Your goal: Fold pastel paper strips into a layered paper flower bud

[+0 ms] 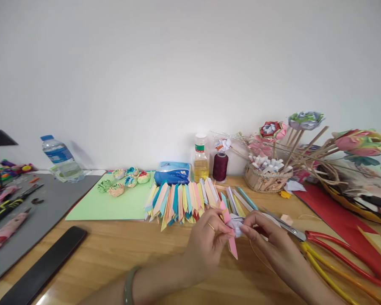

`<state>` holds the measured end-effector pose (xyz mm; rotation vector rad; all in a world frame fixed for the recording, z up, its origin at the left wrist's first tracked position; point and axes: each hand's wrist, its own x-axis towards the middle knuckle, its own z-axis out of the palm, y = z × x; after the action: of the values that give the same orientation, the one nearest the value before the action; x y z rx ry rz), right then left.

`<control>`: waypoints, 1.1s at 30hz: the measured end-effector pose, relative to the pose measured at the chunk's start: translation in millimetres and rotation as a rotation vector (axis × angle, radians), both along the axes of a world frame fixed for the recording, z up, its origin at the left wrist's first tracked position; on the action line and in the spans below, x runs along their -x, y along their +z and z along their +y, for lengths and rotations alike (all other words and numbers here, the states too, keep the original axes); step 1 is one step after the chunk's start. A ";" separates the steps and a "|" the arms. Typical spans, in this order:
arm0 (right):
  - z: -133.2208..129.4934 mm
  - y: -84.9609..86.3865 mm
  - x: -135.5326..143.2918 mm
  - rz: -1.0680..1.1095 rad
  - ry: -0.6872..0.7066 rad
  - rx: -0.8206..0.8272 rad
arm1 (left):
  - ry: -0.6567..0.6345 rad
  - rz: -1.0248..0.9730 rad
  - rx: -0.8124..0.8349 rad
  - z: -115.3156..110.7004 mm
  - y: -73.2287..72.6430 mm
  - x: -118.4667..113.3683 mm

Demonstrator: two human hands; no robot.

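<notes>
Above the wooden table, my left hand (206, 239) pinches a folded pink paper strip (232, 248) between thumb and fingers. It lies against a white, crumpled-looking folded paper piece (236, 225), which my right hand (269, 235) grips from the other side with thumb and forefinger. The pink strip's ends stick out above and below the left fingers. Part of the white piece is hidden by my fingertips. Just behind my hands is a row of many-coloured folded paper strips (178, 201). Scissors (307, 238) with red and yellow handles rest right of my right hand.
Along the wall stand a tissue pack (172, 173), a bottle of yellow liquid (201, 159), a thread spool (220, 167) and a basket (266, 180) with paper flowers. Small paper flowers lie on green paper (92, 205). A black bar-shaped object (46, 264) lies at front left.
</notes>
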<state>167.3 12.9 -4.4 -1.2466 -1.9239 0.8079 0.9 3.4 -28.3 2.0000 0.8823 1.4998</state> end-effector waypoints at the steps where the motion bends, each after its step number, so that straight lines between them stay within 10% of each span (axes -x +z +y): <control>1: 0.2 -0.2 -0.2 0.002 0.002 0.002 | -0.019 -0.019 0.039 -0.3 -1.4 -0.1; 27: -4.8 -3.2 4.4 -0.138 -0.088 -0.052 | -0.040 -0.454 0.533 -2.6 8.9 -7.3; 33: -1.7 -5.6 -4.4 0.117 -0.155 -0.142 | -0.206 -0.665 0.733 6.7 9.8 -3.5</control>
<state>171.7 11.2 -10.0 -1.2184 -1.7365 0.6390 4.5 10.1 -18.6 0.9453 0.7475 1.3207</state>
